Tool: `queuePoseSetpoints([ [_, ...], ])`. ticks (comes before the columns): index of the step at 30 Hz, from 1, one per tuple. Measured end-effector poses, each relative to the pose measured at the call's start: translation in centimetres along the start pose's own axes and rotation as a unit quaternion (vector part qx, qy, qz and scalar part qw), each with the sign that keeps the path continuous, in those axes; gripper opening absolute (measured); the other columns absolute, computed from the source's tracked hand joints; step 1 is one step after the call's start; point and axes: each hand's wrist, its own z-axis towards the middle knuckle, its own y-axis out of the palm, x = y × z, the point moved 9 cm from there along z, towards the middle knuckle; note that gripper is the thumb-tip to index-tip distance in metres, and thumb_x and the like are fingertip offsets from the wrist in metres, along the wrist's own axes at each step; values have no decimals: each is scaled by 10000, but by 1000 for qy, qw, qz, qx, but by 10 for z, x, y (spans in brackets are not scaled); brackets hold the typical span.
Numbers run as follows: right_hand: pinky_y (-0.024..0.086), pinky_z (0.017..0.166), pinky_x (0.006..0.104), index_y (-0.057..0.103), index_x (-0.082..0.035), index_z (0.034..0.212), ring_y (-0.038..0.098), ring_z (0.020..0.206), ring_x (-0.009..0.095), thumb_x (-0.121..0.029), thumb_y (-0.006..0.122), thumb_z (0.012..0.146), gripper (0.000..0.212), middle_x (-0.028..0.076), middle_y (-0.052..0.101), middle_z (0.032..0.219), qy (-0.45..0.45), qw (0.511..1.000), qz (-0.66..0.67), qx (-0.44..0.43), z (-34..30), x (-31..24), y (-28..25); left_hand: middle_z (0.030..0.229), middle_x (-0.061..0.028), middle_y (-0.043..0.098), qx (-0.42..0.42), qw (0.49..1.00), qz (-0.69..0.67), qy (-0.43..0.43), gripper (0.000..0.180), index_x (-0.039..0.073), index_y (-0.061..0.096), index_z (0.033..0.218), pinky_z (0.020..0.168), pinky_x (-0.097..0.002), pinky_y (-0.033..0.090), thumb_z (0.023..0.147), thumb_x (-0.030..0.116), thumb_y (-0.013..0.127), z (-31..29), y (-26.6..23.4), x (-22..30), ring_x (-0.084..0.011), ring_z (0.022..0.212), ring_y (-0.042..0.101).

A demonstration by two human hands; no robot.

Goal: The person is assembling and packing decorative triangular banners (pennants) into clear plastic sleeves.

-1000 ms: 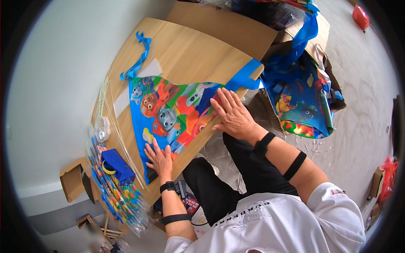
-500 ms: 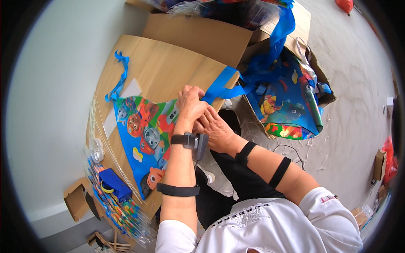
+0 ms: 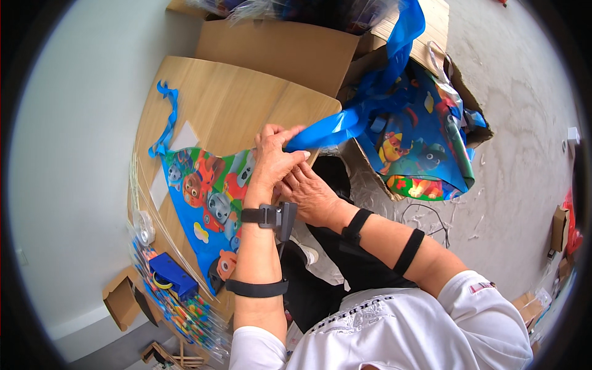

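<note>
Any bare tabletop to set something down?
Far tabletop, between the curled ribbon at left, brown cardboard beyond and patterned sheet nearer. Crowded: near-left, with tape dispenser and wrapped bundle; right side, with left hand, right hand and blue strip.

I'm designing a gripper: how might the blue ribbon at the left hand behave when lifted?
The blue ribbon is probably floppy, since it twists beyond the left hand. Its shine suggests slipperiness; its thin, flat shape suggests little weight.

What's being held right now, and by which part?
Left hand: blue ribbon, pinched between thumb and fingers where it nears the printed sheet. Right hand: can't tell, fingertips partly hidden.
</note>
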Motion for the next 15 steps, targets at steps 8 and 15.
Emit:
queuePoseSetpoints([
  [8, 106, 1194, 478, 369, 31, 1395, 268, 1407, 371, -470, 578, 784, 817, 237, 365, 1447, -16, 998, -19, 64, 2, -5, -10, 1204, -149, 560, 38, 996, -41, 69, 560, 64, 593, 1208, 1010, -418, 403, 666, 79, 733, 9, -12, 0, -325, 1170, 485],
  [15, 81, 1198, 479, 367, 15, 1402, 237, 1422, 354, -430, 563, 801, 774, 200, 357, 1466, -19, 999, -34, 6, 2, -4, -3, 1112, -144, 594, 124, 985, 116, 41, 484, 44, 597, 1135, 940, -454, 431, 660, 74, 688, 5, -9, 24, -336, 1082, 536],
])
